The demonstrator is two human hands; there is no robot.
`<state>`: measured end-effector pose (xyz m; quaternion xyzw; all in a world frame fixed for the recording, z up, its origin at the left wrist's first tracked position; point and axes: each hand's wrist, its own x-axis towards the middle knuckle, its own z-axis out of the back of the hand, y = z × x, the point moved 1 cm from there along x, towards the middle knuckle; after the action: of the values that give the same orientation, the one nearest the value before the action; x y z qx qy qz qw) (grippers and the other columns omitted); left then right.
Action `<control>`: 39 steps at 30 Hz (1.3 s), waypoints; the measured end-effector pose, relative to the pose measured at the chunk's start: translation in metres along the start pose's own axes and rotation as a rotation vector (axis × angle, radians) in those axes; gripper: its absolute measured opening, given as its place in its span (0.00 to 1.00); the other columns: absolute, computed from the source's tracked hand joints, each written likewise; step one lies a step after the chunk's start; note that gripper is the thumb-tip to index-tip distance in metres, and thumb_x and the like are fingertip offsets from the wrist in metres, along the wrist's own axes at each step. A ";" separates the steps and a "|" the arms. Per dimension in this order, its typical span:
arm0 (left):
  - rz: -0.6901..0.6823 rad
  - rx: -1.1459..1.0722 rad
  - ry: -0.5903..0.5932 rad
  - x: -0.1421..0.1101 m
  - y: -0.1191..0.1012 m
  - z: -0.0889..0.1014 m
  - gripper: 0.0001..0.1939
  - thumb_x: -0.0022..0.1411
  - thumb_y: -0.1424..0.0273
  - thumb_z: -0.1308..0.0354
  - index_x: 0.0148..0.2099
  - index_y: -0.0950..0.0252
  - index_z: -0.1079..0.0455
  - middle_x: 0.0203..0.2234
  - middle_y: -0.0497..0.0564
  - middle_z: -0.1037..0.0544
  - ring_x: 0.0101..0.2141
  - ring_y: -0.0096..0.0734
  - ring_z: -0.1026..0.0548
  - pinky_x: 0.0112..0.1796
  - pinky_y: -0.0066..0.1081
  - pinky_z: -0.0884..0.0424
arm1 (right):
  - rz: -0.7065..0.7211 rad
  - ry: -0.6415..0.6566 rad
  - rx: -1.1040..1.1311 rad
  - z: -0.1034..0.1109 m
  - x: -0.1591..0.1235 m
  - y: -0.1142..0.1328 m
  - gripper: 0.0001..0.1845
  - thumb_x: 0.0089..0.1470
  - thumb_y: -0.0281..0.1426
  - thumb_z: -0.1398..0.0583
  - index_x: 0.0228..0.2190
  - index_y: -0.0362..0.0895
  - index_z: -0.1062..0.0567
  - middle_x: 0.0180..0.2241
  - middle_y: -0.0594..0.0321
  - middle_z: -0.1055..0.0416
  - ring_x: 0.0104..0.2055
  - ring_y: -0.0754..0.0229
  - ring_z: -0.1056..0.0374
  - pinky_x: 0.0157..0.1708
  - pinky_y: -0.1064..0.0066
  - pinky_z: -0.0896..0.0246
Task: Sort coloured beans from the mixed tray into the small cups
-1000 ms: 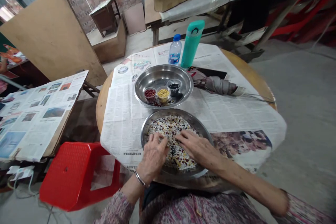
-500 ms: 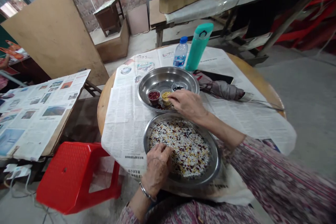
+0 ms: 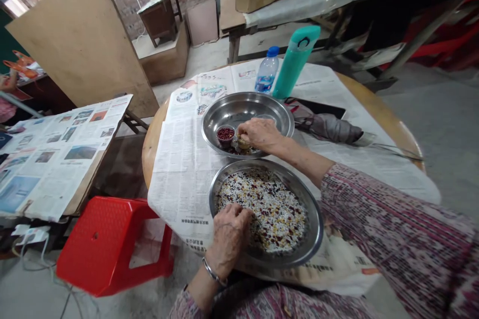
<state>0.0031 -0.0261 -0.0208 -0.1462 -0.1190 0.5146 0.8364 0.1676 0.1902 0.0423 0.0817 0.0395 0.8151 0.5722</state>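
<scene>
The near metal basin (image 3: pixel 319 229) holds a spread mix of white grains (image 3: pixel 277 204) with dark red, yellow and black beans. My left hand (image 3: pixel 231 227), a bracelet on its wrist, is over this basin's left edge with fingers curled down at the grains; its fingertips are hidden. Farther off, my right hand (image 3: pixel 260 134) reaches into a second metal basin (image 3: pixel 211 109). Its fingers are pinched together at a small clear cup (image 3: pixel 244 144) of yellow beans, largely covering it. Beside that stands a cup of dark red beans (image 3: pixel 225 134). Another clear cup is mostly hidden behind my right hand.
Newspaper (image 3: pixel 175 159) covers the round table. Behind the basins stand a water bottle (image 3: pixel 267 72) and a teal flask (image 3: pixel 297 62). A folded grey umbrella (image 3: pixel 333 128) and a dark phone (image 3: pixel 325 108) lie rightward. A red stool (image 3: pixel 101 239) is at left.
My right hand has moved left and down onto the cup of yellow beans, covering most of it. My left hand stays at the near basin. The view has shifted slightly.
</scene>
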 end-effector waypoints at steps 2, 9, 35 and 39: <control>-0.001 -0.003 0.001 0.000 0.000 0.000 0.08 0.69 0.75 0.48 0.46 0.59 0.31 0.37 0.48 0.26 0.40 0.32 0.27 0.42 0.31 0.27 | -0.017 -0.020 0.035 -0.001 0.001 -0.002 0.14 0.56 0.30 0.44 0.37 0.45 0.19 0.34 0.54 0.23 0.37 0.54 0.30 0.33 0.66 0.42; -0.004 -0.031 -0.024 -0.001 -0.001 0.002 0.09 0.69 0.76 0.50 0.48 0.60 0.32 0.38 0.49 0.27 0.40 0.32 0.28 0.43 0.32 0.26 | 0.062 -0.170 0.336 0.010 -0.034 0.000 0.12 0.59 0.28 0.46 0.35 0.43 0.22 0.37 0.54 0.22 0.39 0.54 0.29 0.40 0.63 0.38; 0.029 -0.186 -0.263 -0.002 -0.002 0.006 0.22 0.62 0.87 0.57 0.52 0.63 0.36 0.45 0.54 0.30 0.49 0.36 0.30 0.53 0.39 0.29 | 0.421 0.023 0.182 -0.057 -0.174 0.055 0.10 0.58 0.23 0.44 0.41 0.41 0.26 0.40 0.54 0.29 0.43 0.54 0.34 0.39 0.66 0.37; 0.026 -0.183 -0.242 -0.002 -0.002 0.006 0.22 0.61 0.87 0.57 0.52 0.63 0.36 0.45 0.54 0.29 0.50 0.36 0.30 0.53 0.39 0.29 | 0.507 0.088 0.179 -0.051 -0.201 0.043 0.09 0.55 0.20 0.44 0.33 0.43 0.26 0.35 0.57 0.28 0.37 0.57 0.34 0.35 0.68 0.40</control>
<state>0.0014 -0.0281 -0.0150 -0.1604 -0.2637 0.5263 0.7923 0.1860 -0.0119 -0.0185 0.1037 0.1146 0.9284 0.3379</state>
